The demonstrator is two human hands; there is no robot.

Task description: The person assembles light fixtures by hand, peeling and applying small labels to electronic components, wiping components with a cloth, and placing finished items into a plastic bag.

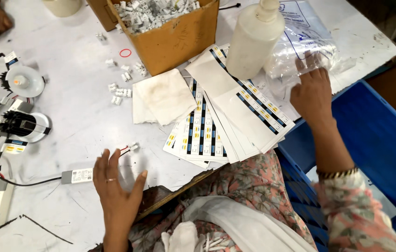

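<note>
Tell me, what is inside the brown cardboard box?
The cardboard box holds a heap of small white plastic connectors. What lies below the top layer is covered.

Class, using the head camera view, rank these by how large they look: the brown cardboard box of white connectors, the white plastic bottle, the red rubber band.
1. Brown cardboard box, partly cut off by the frame's top edge.
2. White plastic bottle, tall and nearer the camera, so its lead may be overstated.
3. Red rubber band, clearly smallest.

Fanned white label sheets [221, 116] beside brown carton [174, 39], clear plastic bag [307, 44]
</note>
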